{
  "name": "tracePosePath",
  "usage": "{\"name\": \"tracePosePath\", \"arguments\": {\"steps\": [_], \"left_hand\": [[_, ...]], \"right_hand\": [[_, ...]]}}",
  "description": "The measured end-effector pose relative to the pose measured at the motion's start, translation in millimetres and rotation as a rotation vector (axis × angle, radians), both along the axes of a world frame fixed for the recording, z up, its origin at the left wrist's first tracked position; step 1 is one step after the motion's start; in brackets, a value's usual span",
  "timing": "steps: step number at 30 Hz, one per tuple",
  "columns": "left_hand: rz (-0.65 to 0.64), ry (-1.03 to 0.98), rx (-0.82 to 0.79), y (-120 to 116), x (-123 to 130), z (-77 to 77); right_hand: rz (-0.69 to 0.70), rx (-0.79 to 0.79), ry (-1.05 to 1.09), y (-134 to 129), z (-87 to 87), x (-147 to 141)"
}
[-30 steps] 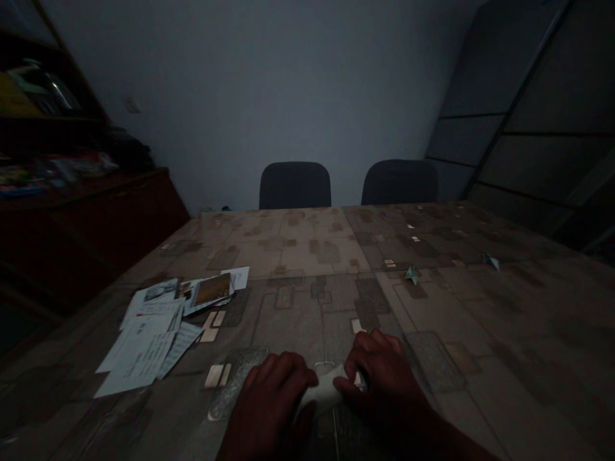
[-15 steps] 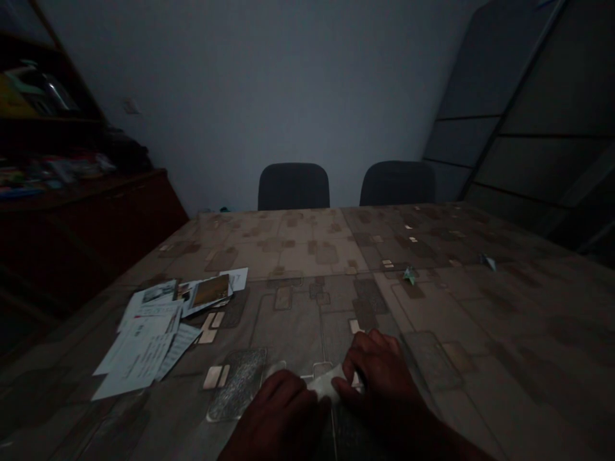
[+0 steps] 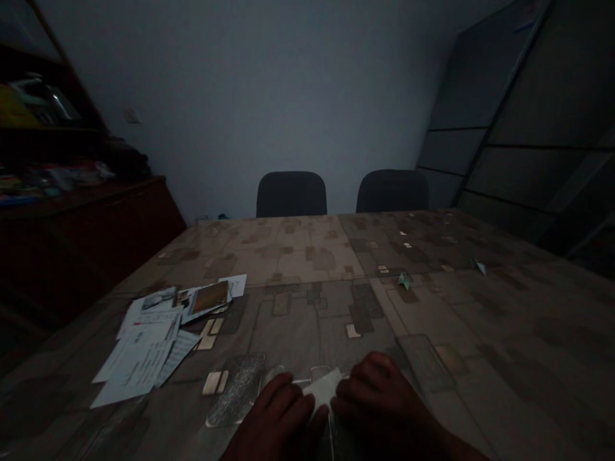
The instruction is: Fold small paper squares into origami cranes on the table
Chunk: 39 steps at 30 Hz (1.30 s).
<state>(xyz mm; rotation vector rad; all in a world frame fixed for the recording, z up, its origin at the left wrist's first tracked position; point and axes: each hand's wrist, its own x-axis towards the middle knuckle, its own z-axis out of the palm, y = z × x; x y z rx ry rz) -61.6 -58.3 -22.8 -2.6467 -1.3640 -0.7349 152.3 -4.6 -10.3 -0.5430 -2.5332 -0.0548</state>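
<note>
A small piece of pale paper [image 3: 323, 388] is between my two hands, low in the view near the front of the table. My left hand [image 3: 283, 413] is closed, its thumb and fingers pinching the paper's left side. On the paper's right side, my right hand [image 3: 377, 400] is closed with its fingers curled against the edge. The lower part of the paper is hidden behind my fingers and in shadow.
Printed sheets and cards [image 3: 148, 339] lie in a loose pile at left. Two small folded paper pieces, one greenish [image 3: 403, 280] and one pale [image 3: 478, 266], stand on the patterned tablecloth [image 3: 288, 320]. Dark chairs [image 3: 291, 194] are across the table.
My right hand has come down and closer to my left hand, its fingers now more curled. More of the paper's upper corner shows. The view has tilted slightly upward.
</note>
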Motion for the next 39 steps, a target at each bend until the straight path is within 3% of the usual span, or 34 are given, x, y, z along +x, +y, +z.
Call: {"name": "tracePosePath", "arguments": {"steps": [8,13,15,17,22,27,32,39], "left_hand": [[-0.041,-0.005,0.219,3,9,19.4],[-0.054,0.083,0.248,-3,-6,27.4],[-0.081,0.122,0.234,-8,-13,23.0],[-0.026,0.094,0.208,-13,-17,13.4],[0.009,-0.012,0.307,-13,-14,-11.1],[-0.03,0.021,0.329,-9,-12,-7.5],[-0.015,0.026,0.334,-10,-12,-7.8],[0.028,-0.028,0.283,-11,-15,-18.9]], "right_hand": [[0.006,0.036,-0.164,-1,6.8,2],[0.033,0.05,-0.117,5,4.1,9],[0.024,0.073,-0.08,8,0.9,12],[0.019,0.087,-0.058,9,-0.5,14],[0.015,0.115,-0.035,5,4.5,9],[0.087,0.138,-0.125,-4,-4.0,-10],[0.065,0.11,-0.139,-5,-16.0,-14],[0.069,0.082,-0.15,-3,-5.5,-9]]}}
